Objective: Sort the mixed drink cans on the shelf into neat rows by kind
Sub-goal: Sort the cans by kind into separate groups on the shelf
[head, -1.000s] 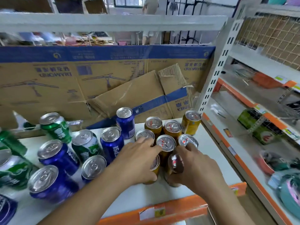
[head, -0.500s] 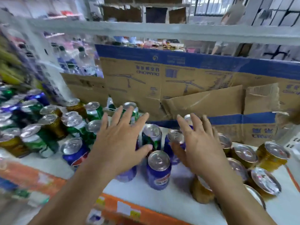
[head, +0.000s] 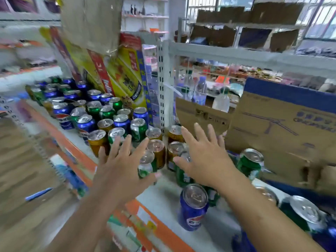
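Both hands are spread with straight fingers and grasp nothing: the left hand [head: 123,166] hangs over the shelf's front edge, and the right hand [head: 205,157] is just beside it, farther in. Far to the left, a crowded mix of blue, green and gold aluminium drink cans [head: 94,110] stands well apart from the hands. A gold can with a silver lid [head: 97,140] stands just left of the left fingers. Between the hands stands a green-and-white can [head: 146,168], close to the left thumb; whether they touch cannot be told. Behind it is a gold can [head: 156,151]. A white perforated steel upright [head: 164,88] rises beyond. On the white shelf board with an orange front strip [head: 163,195], a blue cola can [head: 193,210] stands near the right wrist. Right of that hand, a green can [head: 250,162] stands before a brown cardboard box with a blue band [head: 283,128].
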Demonstrator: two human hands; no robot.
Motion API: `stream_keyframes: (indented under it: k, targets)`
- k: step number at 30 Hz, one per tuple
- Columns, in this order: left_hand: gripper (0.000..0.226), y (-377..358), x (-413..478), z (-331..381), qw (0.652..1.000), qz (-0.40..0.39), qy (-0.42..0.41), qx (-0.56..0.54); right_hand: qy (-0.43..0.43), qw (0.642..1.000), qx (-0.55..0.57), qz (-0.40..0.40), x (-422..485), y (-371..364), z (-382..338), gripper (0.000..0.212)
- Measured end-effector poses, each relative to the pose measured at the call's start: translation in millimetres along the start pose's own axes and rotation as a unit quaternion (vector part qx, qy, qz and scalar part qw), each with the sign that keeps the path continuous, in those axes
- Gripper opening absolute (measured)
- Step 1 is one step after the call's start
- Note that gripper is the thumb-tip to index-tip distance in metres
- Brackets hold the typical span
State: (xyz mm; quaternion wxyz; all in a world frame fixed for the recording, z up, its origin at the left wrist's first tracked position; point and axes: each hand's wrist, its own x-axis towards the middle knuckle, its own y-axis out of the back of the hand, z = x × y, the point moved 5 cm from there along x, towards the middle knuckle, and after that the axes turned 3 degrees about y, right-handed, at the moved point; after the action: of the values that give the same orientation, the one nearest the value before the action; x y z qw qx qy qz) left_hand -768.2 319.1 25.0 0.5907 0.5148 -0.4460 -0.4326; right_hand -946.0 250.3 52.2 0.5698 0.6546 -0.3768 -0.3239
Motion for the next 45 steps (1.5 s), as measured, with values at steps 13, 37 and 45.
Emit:
stream_keyframes:
  k: [13,37,45]
  targets:
    - [0.082,-64.9,82.9,-84.3,0.989,-0.129,-0.062,-0.04,-0.09,0.979,-0.05,-0.175,136.3,-79.2,-29.3,0.049]
    - [0.072,72.3,86.0,23.7,0.915,0.101,-0.286,-0.266,-0.202,0.951,0.065,0.224,19.6,55.2,-8.9,0.046]
    - [0.066,64.9,19.0,178.5,0.809,-0.011,-0.43,-0.402,-0.336,0.86,0.098,0.372,-140.5,66.0,90.0,0.027]
